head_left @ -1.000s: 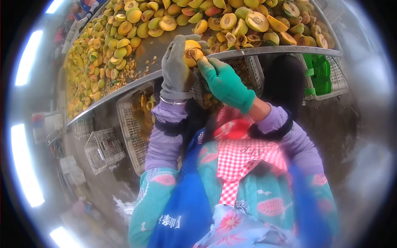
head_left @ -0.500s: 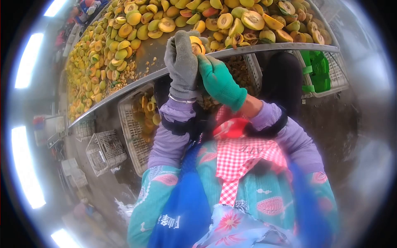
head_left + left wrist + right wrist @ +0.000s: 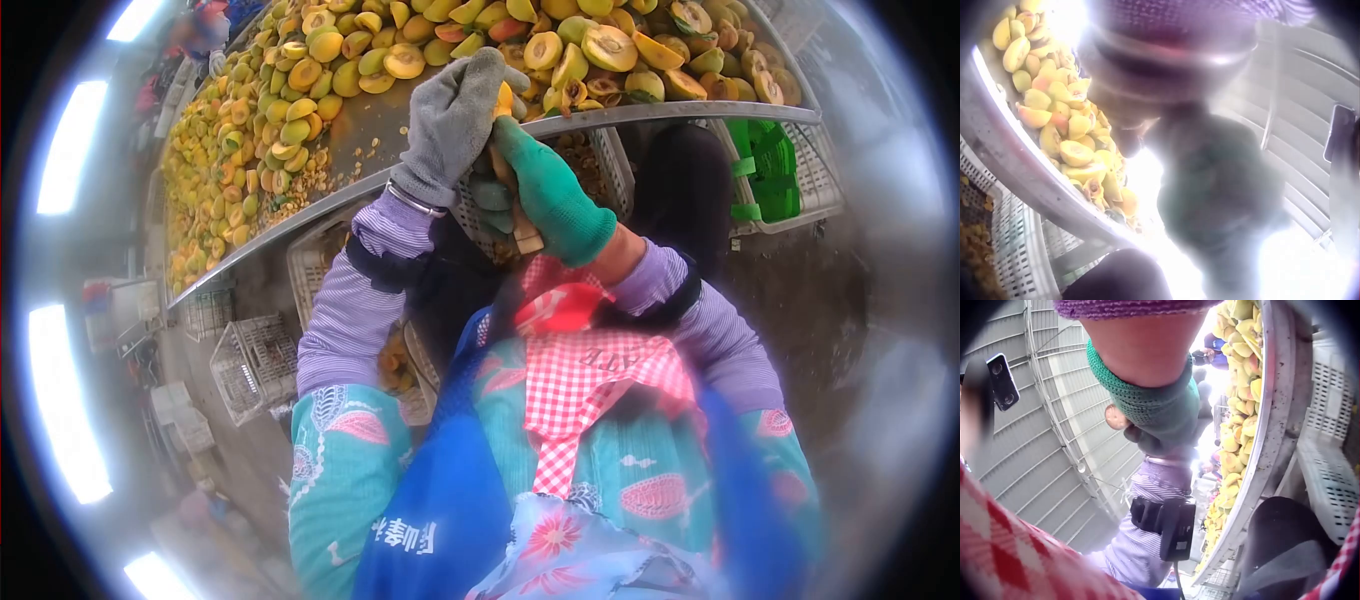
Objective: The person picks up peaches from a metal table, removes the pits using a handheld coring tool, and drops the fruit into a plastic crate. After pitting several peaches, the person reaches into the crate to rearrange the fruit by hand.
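Observation:
In the head view, my left hand (image 3: 450,130) in a grey glove grips a yellow fruit (image 3: 504,99) at the metal table's edge, its fingers hiding most of the fruit. Just below it, my right hand (image 3: 556,192) in a green glove is closed round a wooden handle (image 3: 526,228); the tool's working end is hidden, with the thumb close to the fruit. The right wrist view shows the green glove (image 3: 1154,412) and the round handle end (image 3: 1114,417) poking out beside it. A dark gloved shape (image 3: 1219,187) is blurred in the left wrist view.
Halved yellow fruit (image 3: 404,60) is heaped across the table, whose raised metal rim (image 3: 660,112) curves in front of me. White crates stand below, one (image 3: 255,365) at the left and one holding a green basket (image 3: 770,165) at the right. A dark knee (image 3: 690,185) is under the rim.
My left hand has risen slightly and its forearm has swung left. The fruit is more covered by the fingers. The wooden handle under my right hand has come into view.

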Available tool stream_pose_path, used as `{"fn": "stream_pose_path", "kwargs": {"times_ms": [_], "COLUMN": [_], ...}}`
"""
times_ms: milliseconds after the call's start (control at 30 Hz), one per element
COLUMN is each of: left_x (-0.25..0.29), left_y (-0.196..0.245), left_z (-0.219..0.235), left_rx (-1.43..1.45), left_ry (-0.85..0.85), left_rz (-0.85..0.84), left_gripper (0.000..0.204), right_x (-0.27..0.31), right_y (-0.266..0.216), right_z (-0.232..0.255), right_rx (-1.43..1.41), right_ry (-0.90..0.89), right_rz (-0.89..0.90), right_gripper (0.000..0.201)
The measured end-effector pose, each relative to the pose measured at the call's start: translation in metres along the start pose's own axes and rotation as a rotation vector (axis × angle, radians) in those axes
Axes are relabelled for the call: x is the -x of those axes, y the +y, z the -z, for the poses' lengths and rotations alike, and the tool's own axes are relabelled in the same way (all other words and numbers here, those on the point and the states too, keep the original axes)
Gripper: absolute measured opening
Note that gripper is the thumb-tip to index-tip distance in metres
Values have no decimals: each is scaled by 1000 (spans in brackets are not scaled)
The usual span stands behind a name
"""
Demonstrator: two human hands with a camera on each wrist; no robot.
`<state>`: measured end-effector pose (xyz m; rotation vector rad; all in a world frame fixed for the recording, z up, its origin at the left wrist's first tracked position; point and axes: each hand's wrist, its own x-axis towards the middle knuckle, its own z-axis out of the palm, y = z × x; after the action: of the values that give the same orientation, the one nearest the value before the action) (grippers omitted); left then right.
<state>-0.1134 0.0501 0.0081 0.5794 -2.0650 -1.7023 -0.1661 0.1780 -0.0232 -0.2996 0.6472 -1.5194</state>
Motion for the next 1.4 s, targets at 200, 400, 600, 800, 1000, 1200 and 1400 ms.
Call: {"fn": "stream_pose_path", "kwargs": {"times_ms": [200,400,600,800,1000,1200,1400], "left_x": [-13,42,77,-120,-131,-9,14], "left_y": [6,-16,-19,-66,-99,-71,-48], "left_z": [17,1,125,150,133,88,30], "left_rx": [45,924,-663,-1102,-1124,-267,-248], "left_ry": [-356,275,599,531,307,115,198], "left_rz": [42,254,253,358,318,-10,-223], "left_gripper": [42,41,45,62,63,29,23], "right_x": [-1,0,-6,-7,-26,-71,-39], "right_y": [6,12,26,13,-5,16,17], "right_z": [15,8,71,51,35,29,30], "right_rx": [-720,-661,-378,45,701,1317,1294], "right_ry": [-627,-785,178,226,381,379,376], "right_rz": [-171,-254,-395,-134,263,522,471], "right_gripper": [41,44,44,47,44,42,43]}}
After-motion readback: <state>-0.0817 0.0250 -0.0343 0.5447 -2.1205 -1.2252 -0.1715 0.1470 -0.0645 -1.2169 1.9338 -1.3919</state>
